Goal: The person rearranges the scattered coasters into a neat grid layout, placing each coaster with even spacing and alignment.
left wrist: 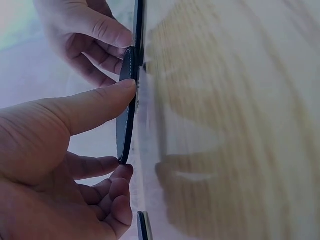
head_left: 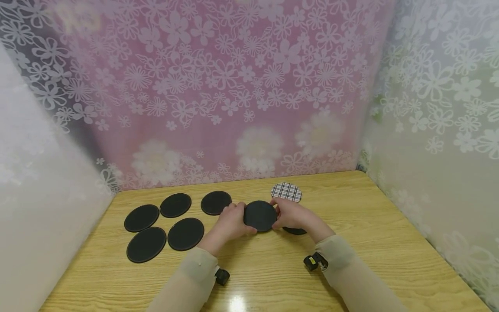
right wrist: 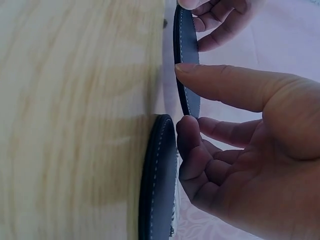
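Note:
Both hands hold one round black coaster (head_left: 260, 216) with a stitched edge. My left hand (head_left: 231, 223) pinches its left edge between thumb and fingers, and my right hand (head_left: 292, 215) grips the right edge. In the left wrist view the coaster (left wrist: 126, 112) is seen nearly edge-on, raised just over the table. Partly hidden below my right hand lies another black coaster (head_left: 295, 231), whose pale stitching shows in the right wrist view. Just beyond that hand is a coaster with a white and black plaid face (head_left: 286, 192).
Several black coasters lie spread on the left part of the wooden table (head_left: 370, 242), among them one at the back (head_left: 216, 203) near my left hand and one in front (head_left: 146, 245). Flower-patterned curtains (head_left: 249, 99) hang around the table's back and sides.

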A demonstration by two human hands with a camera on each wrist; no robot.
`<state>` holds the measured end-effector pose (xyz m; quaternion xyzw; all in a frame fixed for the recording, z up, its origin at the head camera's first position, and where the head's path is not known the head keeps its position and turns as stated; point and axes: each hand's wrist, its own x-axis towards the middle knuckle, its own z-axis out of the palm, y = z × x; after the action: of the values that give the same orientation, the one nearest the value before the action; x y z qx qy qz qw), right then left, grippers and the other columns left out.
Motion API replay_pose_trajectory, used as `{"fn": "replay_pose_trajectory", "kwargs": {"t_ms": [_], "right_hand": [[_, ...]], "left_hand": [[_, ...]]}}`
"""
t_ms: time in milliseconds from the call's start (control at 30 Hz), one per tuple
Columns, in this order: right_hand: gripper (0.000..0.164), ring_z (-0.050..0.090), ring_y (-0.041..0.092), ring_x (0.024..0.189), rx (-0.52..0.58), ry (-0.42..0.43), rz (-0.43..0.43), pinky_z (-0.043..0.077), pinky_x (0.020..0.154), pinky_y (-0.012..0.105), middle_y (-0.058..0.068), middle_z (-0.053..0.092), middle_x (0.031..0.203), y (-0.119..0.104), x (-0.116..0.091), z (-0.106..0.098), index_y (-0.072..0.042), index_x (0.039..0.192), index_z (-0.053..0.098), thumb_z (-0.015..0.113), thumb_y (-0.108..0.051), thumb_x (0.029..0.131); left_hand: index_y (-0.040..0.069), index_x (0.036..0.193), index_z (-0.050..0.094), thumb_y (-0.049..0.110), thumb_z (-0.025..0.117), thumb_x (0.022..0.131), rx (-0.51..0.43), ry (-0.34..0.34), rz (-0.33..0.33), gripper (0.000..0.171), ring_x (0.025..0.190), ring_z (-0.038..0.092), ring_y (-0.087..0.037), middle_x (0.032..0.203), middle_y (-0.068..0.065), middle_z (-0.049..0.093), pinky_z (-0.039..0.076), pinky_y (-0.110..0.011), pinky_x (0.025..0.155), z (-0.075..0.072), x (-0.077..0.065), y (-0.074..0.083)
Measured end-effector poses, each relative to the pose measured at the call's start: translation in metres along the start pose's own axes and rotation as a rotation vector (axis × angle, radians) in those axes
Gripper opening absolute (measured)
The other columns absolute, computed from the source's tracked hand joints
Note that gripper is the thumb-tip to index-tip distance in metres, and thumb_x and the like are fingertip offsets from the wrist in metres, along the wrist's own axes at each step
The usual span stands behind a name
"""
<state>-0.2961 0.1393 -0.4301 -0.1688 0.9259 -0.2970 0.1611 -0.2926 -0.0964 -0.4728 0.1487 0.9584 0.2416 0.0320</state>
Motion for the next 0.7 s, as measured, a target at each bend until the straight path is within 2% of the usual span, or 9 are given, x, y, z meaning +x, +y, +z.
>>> {"fn": "replay_pose_trajectory", "kwargs": {"t_ms": [233, 433, 667, 700], "right_hand": [[0.075, 0.064, 0.021, 0.094, 0.004, 0.002, -0.006, 0.056, 0.087, 0.044, 0.008, 0.067, 0.115, 0.004, 0.003, 0.003, 0.001, 0.154, 0.055, 0.093, -0.007, 0.09], [0.071, 0.062, 0.022, 0.098, -0.04, 0.013, -0.039, 0.057, 0.09, 0.045, 0.011, 0.065, 0.12, 0.006, 0.005, 0.005, 0.005, 0.149, 0.059, 0.094, -0.008, 0.088], [0.068, 0.058, 0.023, 0.102, -0.068, 0.016, -0.044, 0.055, 0.092, 0.045, 0.014, 0.06, 0.126, 0.008, 0.002, 0.005, 0.005, 0.148, 0.062, 0.094, -0.01, 0.09], [0.067, 0.058, 0.023, 0.102, -0.067, 0.015, -0.048, 0.055, 0.092, 0.045, 0.014, 0.06, 0.126, 0.008, 0.002, 0.005, 0.005, 0.148, 0.062, 0.093, -0.01, 0.09]], "left_hand": [[-0.002, 0.154, 0.058, 0.044, 0.101, 0.081, -0.023, -0.019, -0.01, 0.096, 0.133, 0.058, -0.046, 0.14, -0.025, 0.063, 0.051, -0.057, 0.11, 0.006, 0.006, -0.008], [-0.002, 0.15, 0.06, 0.046, 0.1, 0.082, -0.001, -0.013, 0.009, 0.092, 0.127, 0.06, -0.044, 0.134, -0.022, 0.065, 0.053, -0.056, 0.106, 0.015, 0.011, -0.017], [-0.002, 0.147, 0.062, 0.041, 0.1, 0.083, -0.035, -0.042, -0.018, 0.086, 0.127, 0.059, -0.042, 0.133, -0.021, 0.065, 0.052, -0.056, 0.108, 0.0, -0.002, -0.001], [-0.001, 0.147, 0.063, 0.044, 0.099, 0.084, -0.025, -0.036, -0.006, 0.086, 0.127, 0.059, -0.042, 0.133, -0.021, 0.065, 0.052, -0.055, 0.107, 0.005, 0.002, -0.006]]}}
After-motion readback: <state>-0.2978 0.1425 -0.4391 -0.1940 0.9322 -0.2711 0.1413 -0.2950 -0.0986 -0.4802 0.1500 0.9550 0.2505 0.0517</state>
